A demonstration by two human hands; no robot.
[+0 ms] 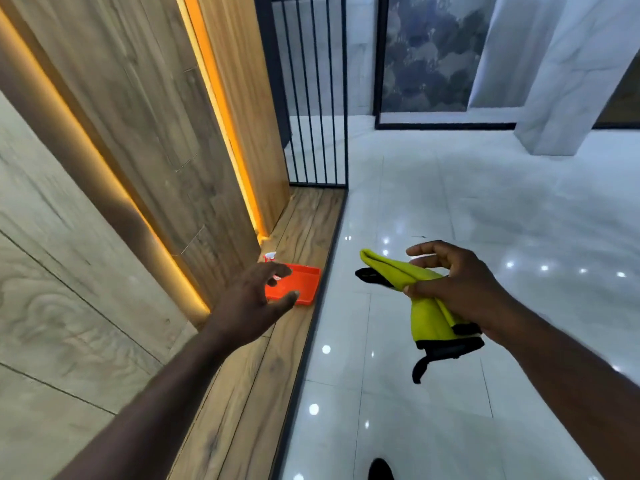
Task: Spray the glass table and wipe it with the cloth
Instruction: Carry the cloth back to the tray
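Observation:
My right hand [450, 282] pinches a folded yellow cloth [426, 313] with black edging, held up over the glossy white floor. My left hand [256, 299] is stretched forward with fingers spread and holds nothing; it hovers in front of an orange tray [304, 285] on a low wooden ledge. Just behind the tray, the white and red top of a spray bottle [269, 257] peeks out, mostly hidden by my fingers. No glass table is in view.
The wooden ledge [263, 375] runs along a wood-panelled wall [138, 168] with glowing orange light strips. A black barred railing [311, 98] stands at the ledge's far end. Glossy white floor tiles [485, 202] spread to the right, with a marble pillar [571, 81] beyond.

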